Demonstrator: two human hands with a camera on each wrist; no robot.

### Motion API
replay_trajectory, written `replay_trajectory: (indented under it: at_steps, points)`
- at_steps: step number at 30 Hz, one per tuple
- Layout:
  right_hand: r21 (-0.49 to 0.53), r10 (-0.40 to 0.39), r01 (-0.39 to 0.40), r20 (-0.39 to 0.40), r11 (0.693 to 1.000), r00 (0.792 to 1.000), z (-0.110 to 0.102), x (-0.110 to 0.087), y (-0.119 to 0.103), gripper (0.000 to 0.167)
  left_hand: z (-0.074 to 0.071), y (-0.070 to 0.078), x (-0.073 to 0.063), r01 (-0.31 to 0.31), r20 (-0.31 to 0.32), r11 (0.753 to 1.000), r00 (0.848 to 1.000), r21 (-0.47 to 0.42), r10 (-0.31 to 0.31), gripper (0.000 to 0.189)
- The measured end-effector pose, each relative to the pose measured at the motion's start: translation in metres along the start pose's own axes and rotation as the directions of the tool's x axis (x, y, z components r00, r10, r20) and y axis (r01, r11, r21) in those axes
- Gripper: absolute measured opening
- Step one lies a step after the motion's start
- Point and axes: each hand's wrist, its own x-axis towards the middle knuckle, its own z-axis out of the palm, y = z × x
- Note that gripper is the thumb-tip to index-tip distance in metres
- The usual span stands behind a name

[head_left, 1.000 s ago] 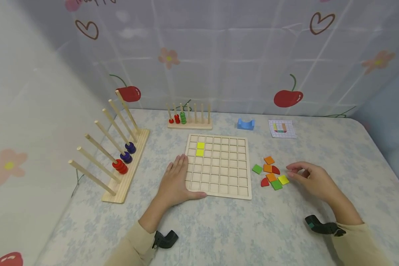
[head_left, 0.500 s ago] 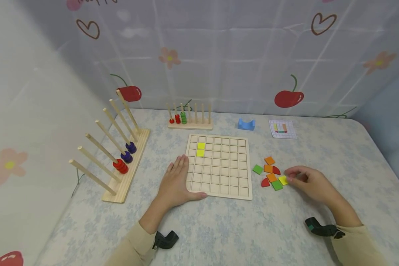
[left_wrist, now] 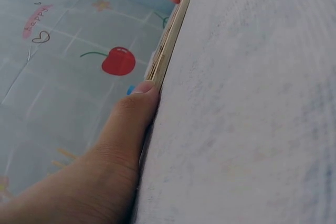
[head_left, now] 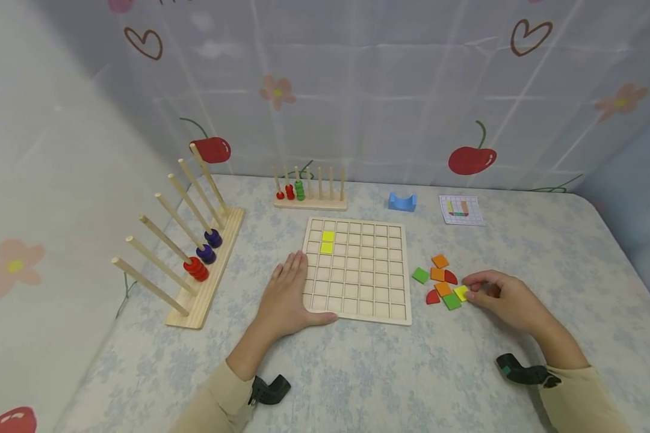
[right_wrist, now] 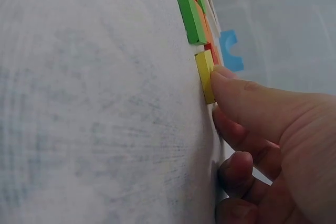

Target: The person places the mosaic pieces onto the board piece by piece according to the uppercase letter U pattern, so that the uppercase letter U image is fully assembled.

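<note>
A wooden grid board (head_left: 354, 270) lies mid-table, two yellow square tiles (head_left: 327, 242) sitting in its upper left cells. My left hand (head_left: 287, 294) rests against the board's near left corner, fingers straight along the left side and thumb (left_wrist: 137, 98) along the front edge. Right of the board my right hand (head_left: 511, 297) pinches a loose yellow square tile (right_wrist: 205, 77) between thumb and forefinger, at table level. Beside that tile lie green square tiles (head_left: 451, 301), orange square tiles (head_left: 437, 274) and red quarter-round tiles (head_left: 432, 297).
A large peg stand (head_left: 211, 282) with red and blue rings stands on the left. Behind the board are a smaller peg stand (head_left: 310, 204) with red and green beads, a blue notched block (head_left: 402, 202) and a pattern card (head_left: 462, 210). A patterned curtain (head_left: 357, 108) hangs behind.
My right hand has moved a little left onto the loose yellow tile, thumb and forefinger now at its edges. My left hand stays at the board's corner.
</note>
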Motion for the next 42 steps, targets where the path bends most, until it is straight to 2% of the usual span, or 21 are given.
replay_trajectory:
  at_steps: [6,13,19,28,35,42]
  points:
    - [-0.030,-0.018,0.018,-0.004,0.999,1.000,-0.001,0.000,-0.001,0.027,-0.002,0.000,0.001,0.004,0.004,1.000,1.000,0.009,-0.004,0.144]
    - [-0.042,0.049,-0.049,-0.011,0.998,0.999,-0.003,-0.002,0.000,0.027,-0.003,0.001,0.001,-0.006,-0.003,1.000,1.000,0.017,0.006,0.143]
    - [-0.011,0.050,-0.051,-0.034,0.999,0.998,-0.004,-0.003,0.000,0.029,-0.003,0.001,0.001,-0.006,-0.013,1.000,1.000,0.025,0.007,0.143]
    - [0.069,0.009,-0.009,0.000,0.998,1.000,-0.008,0.003,-0.002,0.024,-0.004,0.001,0.000,-0.002,-0.008,1.000,1.000,0.017,0.002,0.142]
    - [0.078,-0.010,0.012,-0.028,0.997,1.000,-0.009,0.015,-0.021,0.022,-0.002,0.001,-0.001,-0.011,-0.025,1.000,1.000,0.017,0.012,0.143]
    - [0.102,-0.014,0.014,0.004,0.995,1.000,0.001,0.037,-0.054,0.023,0.000,0.002,-0.003,-0.017,-0.025,1.000,1.000,0.016,0.017,0.142]
